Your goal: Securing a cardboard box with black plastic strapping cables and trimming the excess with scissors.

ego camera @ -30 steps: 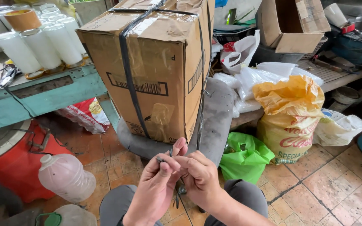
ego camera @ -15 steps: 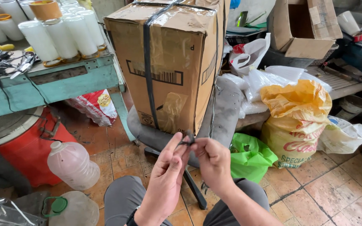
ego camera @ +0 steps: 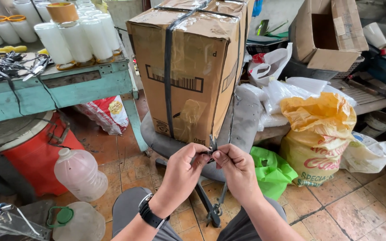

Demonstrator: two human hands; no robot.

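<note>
My left hand (ego camera: 183,173), with a black watch on its wrist, and my right hand (ego camera: 236,168) meet in front of me, fingertips pinched together on a small dark metal piece (ego camera: 211,147). What the piece is, I cannot make out. Just beyond my hands a tall cardboard box (ego camera: 188,67) bound with black strapping stands on a grey office chair (ego camera: 242,120). My knees in grey trousers show below my hands.
A green metal table (ego camera: 59,89) at left carries white plastic containers (ego camera: 74,40) and cables. Below it are a red drum (ego camera: 37,151) and plastic jugs (ego camera: 79,174). At right lie a yellow sack (ego camera: 320,134), a green bag (ego camera: 271,169) and an open carton (ego camera: 329,33).
Both hands have risen a little and stay pinched on the small dark piece. The view has tilted so that the box and table sit lower in frame.
</note>
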